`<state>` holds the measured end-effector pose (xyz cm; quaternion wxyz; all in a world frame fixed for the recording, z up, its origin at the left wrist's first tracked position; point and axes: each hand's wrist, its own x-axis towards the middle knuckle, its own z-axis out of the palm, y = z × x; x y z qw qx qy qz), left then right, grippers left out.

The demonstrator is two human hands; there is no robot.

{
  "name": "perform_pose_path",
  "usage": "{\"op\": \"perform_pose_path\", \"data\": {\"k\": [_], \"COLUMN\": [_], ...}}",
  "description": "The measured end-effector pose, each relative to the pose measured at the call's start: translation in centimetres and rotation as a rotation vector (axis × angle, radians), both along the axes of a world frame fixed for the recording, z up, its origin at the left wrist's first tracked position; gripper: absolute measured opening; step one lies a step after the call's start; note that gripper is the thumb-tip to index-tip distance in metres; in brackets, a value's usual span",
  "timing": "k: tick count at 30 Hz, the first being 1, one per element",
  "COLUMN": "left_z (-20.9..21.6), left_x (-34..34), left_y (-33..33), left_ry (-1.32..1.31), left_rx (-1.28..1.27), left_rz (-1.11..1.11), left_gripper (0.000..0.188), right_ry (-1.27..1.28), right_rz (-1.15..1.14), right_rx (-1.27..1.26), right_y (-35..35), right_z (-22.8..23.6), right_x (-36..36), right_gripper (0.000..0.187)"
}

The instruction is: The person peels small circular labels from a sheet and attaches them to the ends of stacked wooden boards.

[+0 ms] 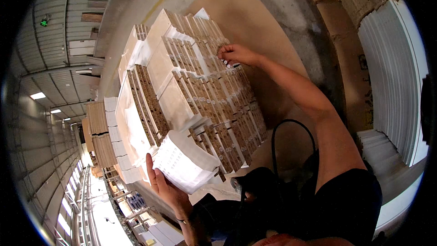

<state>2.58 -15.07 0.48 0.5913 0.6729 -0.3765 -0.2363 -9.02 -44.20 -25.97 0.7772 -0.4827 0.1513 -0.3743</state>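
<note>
A sheaf of white printed paper sheets (pixel 184 164) rests against the near end of a stack of pale beige particle-board panels with drilled, brown-cored edges (pixel 205 95). The left hand (pixel 160 183) grips the sheaf from below, thumb up along its left edge. The right hand (pixel 236 53) reaches across to the far part of the stack, fingers curled and pressing on the panel edges there. The stack lies on a brown cardboard sheet (pixel 255 23) over the grey concrete floor (pixel 291 13). A black cable loop (pixel 293 132) hangs near the right forearm.
</note>
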Motion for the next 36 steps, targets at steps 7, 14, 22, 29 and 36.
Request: {"op": "perform_pose_path", "data": {"k": [7,14,22,29,36], "left_z": [-0.9,-1.0,0.1,-0.3,-0.6], "left_x": [0.4,0.3,-0.1,0.2,-0.2], "left_y": [0.2,0.1,1.0,1.5,1.3], "left_ry": [-0.021,-0.022,-0.041,-0.099,-0.118], "left_rx": [0.017,0.014,-0.004,0.028,0.032], "left_rz": [-0.04,-0.018,-0.021,0.101,0.071], "left_gripper": [0.04,0.04,0.041,0.04,0.04], "right_ry": [0.376,-0.049,-0.087,0.067,0.302], "right_rz": [-0.071,-0.149,-0.17,-0.23,-0.395], "right_rx": [-0.201,0.138,-0.13,-0.24,-0.196], "right_y": [-1.5,-0.4,-1.2,-1.8,-2.2], "right_z": [0.3,0.1,-0.9,-0.3,-1.3], "right_x": [-0.8,0.0,0.6,0.5,-0.2], "right_gripper": [0.021,0.018,0.018,0.013,0.029]}}
